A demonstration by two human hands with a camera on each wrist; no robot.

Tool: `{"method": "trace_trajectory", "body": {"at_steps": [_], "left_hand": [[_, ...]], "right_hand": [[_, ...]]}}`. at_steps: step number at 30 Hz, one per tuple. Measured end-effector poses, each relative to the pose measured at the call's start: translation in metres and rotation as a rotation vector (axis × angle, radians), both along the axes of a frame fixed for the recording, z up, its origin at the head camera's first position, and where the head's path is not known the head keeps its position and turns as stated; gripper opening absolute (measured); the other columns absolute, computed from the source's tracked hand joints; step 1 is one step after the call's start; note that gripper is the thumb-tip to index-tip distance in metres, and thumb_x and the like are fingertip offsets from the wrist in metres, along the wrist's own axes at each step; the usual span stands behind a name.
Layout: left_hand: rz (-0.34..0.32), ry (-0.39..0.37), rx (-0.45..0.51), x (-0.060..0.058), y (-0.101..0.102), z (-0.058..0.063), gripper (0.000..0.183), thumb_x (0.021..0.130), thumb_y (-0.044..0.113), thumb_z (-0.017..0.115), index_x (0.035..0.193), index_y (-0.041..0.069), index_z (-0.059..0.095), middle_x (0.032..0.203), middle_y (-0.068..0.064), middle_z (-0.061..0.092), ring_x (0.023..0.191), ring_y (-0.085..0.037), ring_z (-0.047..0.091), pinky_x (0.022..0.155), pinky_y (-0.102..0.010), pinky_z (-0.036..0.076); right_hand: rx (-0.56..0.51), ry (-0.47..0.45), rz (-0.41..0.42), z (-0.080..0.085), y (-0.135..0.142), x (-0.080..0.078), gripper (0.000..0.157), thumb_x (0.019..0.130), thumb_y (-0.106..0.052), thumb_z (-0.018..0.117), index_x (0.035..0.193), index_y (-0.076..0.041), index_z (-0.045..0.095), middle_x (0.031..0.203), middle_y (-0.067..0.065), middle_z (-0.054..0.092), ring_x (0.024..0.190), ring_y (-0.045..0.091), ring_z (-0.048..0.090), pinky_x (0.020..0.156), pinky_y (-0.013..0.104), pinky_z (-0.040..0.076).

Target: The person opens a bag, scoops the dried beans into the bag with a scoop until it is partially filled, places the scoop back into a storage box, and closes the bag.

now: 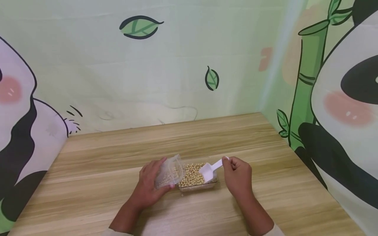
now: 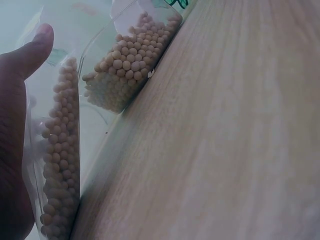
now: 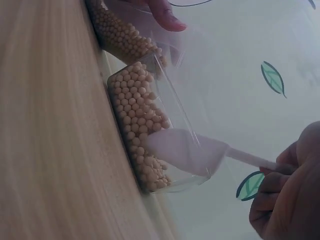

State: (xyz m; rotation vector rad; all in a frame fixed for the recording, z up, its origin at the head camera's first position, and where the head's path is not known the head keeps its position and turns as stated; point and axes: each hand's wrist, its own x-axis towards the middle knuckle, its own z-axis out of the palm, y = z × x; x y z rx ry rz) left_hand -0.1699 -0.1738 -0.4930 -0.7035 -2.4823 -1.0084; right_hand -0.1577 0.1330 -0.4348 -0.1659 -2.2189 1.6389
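Observation:
A clear rectangular box [image 1: 198, 187] of round beige beans, like soybeans [image 1: 192, 174], sits on the table between the hands. My left hand [image 1: 149, 183] grips a clear plastic container [image 1: 168, 173], which also holds beans and leans with its mouth towards the box's left end. In the left wrist view, the thumb [image 2: 37, 52] lies along this container's side. My right hand [image 1: 240, 173] pinches the handle of a white scoop [image 1: 207, 172]. The scoop's bowl dips into the box's right end, against the beans [image 3: 137, 107] in the right wrist view.
The wood-grain table [image 1: 103, 157] spreads around the box. A pale green wall covering [image 1: 183, 88] with printed leaves and pandas rises at its back and sides. A small pale speck [image 1: 182, 195] lies just in front of the box.

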Motion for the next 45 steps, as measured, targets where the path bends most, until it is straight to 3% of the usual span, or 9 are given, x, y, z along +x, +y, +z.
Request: {"method": "trace_trajectory", "body": {"at_steps": [4,11,18,28,45], "left_hand": [[0.003,0.002,0.000,0.000,0.000,0.000,0.092,0.083,0.033,0.089,0.161,0.006,0.048,0.143,-0.017,0.065,0.134,-0.038,0.060,0.115,-0.069,0.033],[0.002,0.000,0.006,0.000,0.000,0.001,0.091,0.084,0.032,0.089,0.161,0.008,0.047,0.143,-0.015,0.065,0.134,-0.037,0.060,0.116,-0.069,0.033],[0.002,-0.001,0.003,0.000,0.000,0.000,0.092,0.084,0.032,0.089,0.161,0.006,0.047,0.145,-0.017,0.064,0.135,-0.038,0.059,0.116,-0.069,0.033],[0.003,-0.006,-0.001,0.000,0.000,0.000,0.092,0.084,0.032,0.089,0.162,0.007,0.047,0.144,-0.016,0.065,0.135,-0.038,0.059,0.116,-0.071,0.032],[0.005,0.001,-0.007,0.000,0.001,0.001,0.092,0.083,0.032,0.089,0.161,0.008,0.047,0.142,-0.016,0.065,0.134,-0.037,0.060,0.115,-0.069,0.033]], "right_hand": [[-0.146,-0.159,0.007,0.001,0.003,-0.006,0.034,0.108,-0.016,0.064,0.088,0.010,0.075,0.049,-0.012,0.038,0.047,0.005,0.032,0.046,0.022,0.025],[-0.466,-0.314,0.090,-0.002,0.010,-0.014,0.032,0.114,-0.014,0.056,0.101,0.013,0.065,0.055,-0.008,0.036,0.046,0.004,0.028,0.045,0.021,0.025],[-0.523,-0.378,0.115,-0.005,0.013,-0.017,0.028,0.115,-0.015,0.051,0.108,0.010,0.062,0.060,-0.008,0.033,0.048,0.005,0.028,0.048,0.021,0.025],[-0.612,-0.426,0.139,-0.011,0.016,-0.020,0.023,0.115,-0.015,0.050,0.099,0.001,0.054,0.062,-0.007,0.033,0.049,0.005,0.030,0.048,0.020,0.027],[-0.770,-0.485,0.183,-0.018,0.016,-0.024,0.030,0.116,-0.015,0.047,0.090,-0.001,0.056,0.057,-0.010,0.030,0.047,0.002,0.027,0.046,0.017,0.024]]}}
